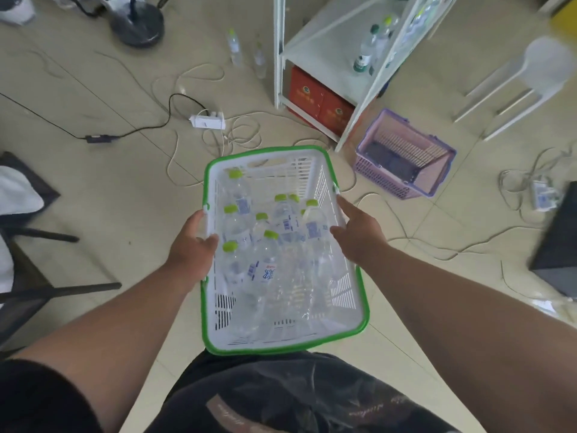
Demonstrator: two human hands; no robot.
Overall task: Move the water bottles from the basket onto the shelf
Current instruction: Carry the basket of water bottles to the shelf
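Observation:
A white basket with a green rim (pixel 215 307) is held in front of me above the floor. Inside lie several clear water bottles with green caps (pixel 268 264). My left hand (pixel 195 242) grips the basket's left rim, thumb inside. My right hand (pixel 359 232) holds the right rim, its index finger stretched along the edge. The white shelf (pixel 324 48) stands ahead at the upper middle, with a few bottles (pixel 371 48) on its board.
A purple basket (pixel 402 154) lies tipped beside the shelf's foot. Red boxes (pixel 318 101) sit under the shelf. Two bottles (pixel 246 53) stand on the floor left of it. Cables and a power strip (pixel 207 120) cross the floor. A white stool (pixel 530 79) is at right, chair legs at left.

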